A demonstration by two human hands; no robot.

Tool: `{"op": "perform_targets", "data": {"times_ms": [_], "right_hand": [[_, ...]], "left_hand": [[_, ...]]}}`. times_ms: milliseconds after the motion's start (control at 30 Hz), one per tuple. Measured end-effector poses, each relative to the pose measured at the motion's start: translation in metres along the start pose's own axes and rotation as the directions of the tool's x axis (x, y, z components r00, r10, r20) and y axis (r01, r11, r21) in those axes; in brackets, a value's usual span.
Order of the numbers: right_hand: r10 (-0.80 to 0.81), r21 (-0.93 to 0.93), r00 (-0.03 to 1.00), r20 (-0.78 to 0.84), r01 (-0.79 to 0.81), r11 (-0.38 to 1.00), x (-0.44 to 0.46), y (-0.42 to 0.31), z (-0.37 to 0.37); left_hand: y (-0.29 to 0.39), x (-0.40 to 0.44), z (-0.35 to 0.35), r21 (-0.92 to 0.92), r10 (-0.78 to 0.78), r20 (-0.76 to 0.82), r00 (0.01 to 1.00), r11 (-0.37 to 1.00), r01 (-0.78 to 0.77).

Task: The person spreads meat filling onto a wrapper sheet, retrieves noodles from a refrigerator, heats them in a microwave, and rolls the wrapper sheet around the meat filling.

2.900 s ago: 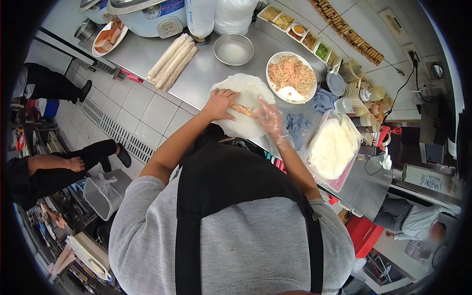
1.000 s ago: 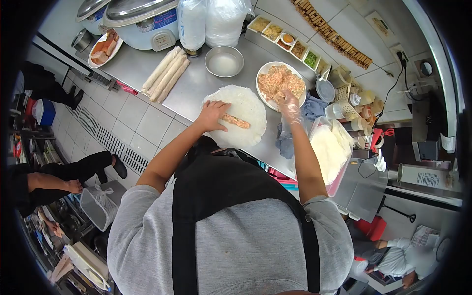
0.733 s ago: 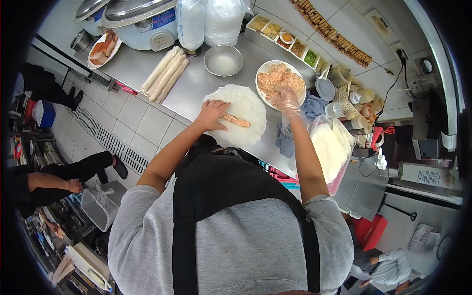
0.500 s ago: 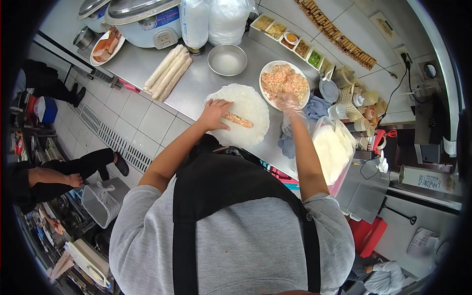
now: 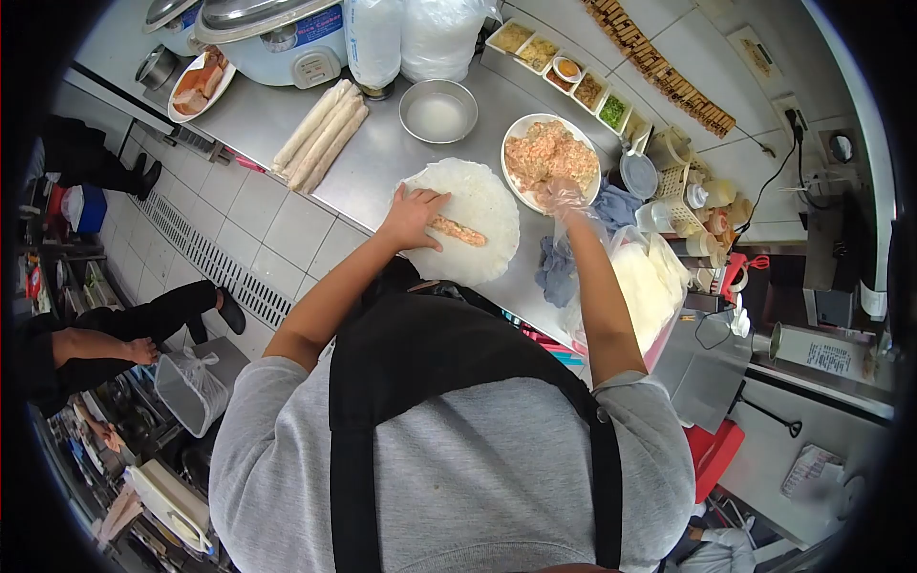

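Observation:
My left hand [image 5: 412, 220], bare and with its fingers spread, rests on the left part of a round white wrapper [image 5: 478, 196]. A short strip of orange-pink filling [image 5: 460, 231] lies on the wrapper beside my fingers. My right hand [image 5: 566, 201], in a clear plastic glove, is at the lower edge of a white bowl [image 5: 510, 178] of the same filling [image 5: 549, 151]. Its fingertips are in the mixture and hidden. Long rolled wrappers [image 5: 320, 136] lie side by side at the left. Stacked wrappers [image 5: 646, 286] fill a tray at the right.
A metal bowl of liquid [image 5: 438, 112] stands behind the wrapper. Rice cookers [image 5: 277, 43], a plate of meat [image 5: 202, 88] and a condiment row [image 5: 570, 74] line the back. Blue cloths [image 5: 556, 271] lie near my right wrist. Another person's hand [image 5: 143, 350] shows at left.
My right hand has moved from the strip on the wrapper to the bowl of filling. My left hand stays on the wrapper. The person at the lower right has shifted.

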State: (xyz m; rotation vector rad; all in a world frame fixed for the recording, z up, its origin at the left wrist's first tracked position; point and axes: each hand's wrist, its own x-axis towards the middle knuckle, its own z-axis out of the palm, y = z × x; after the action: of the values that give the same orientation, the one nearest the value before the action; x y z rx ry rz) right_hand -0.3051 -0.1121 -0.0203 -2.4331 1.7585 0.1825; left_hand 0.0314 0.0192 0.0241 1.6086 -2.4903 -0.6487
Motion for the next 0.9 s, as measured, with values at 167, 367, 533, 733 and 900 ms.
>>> {"op": "perform_targets", "data": {"times_ms": [167, 367, 533, 733, 900], "right_hand": [[0.023, -0.068, 1.000, -0.002, -0.023, 0.997, 0.017, 0.008, 0.010], [-0.008, 0.087, 0.989, -0.148, 0.021, 0.996, -0.001, -0.006, -0.016], [-0.230, 0.230, 0.946, -0.230, 0.282, 0.931, 0.008, 0.012, 0.026], [0.018, 0.108, 0.999, -0.050, -0.012, 0.994, 0.004, -0.009, 0.016], [0.166, 0.059, 0.970, 0.177, -0.178, 0.982, 0.019, -0.014, 0.002]], "left_hand": [[-0.003, 0.002, 0.003, 0.028, 0.020, -0.015, 1.000, 0.999, -0.020], [-0.002, -0.002, 0.003, 0.018, 0.024, -0.030, 0.999, 1.000, -0.023], [-0.003, 0.000, 0.004, 0.010, 0.027, -0.029, 0.999, 1.000, -0.027], [0.000, 0.002, 0.004, 0.013, 0.022, -0.025, 0.999, 1.000, -0.021], [0.000, 0.001, 0.005, 0.046, 0.046, -0.040, 0.998, 0.998, -0.044]]}}
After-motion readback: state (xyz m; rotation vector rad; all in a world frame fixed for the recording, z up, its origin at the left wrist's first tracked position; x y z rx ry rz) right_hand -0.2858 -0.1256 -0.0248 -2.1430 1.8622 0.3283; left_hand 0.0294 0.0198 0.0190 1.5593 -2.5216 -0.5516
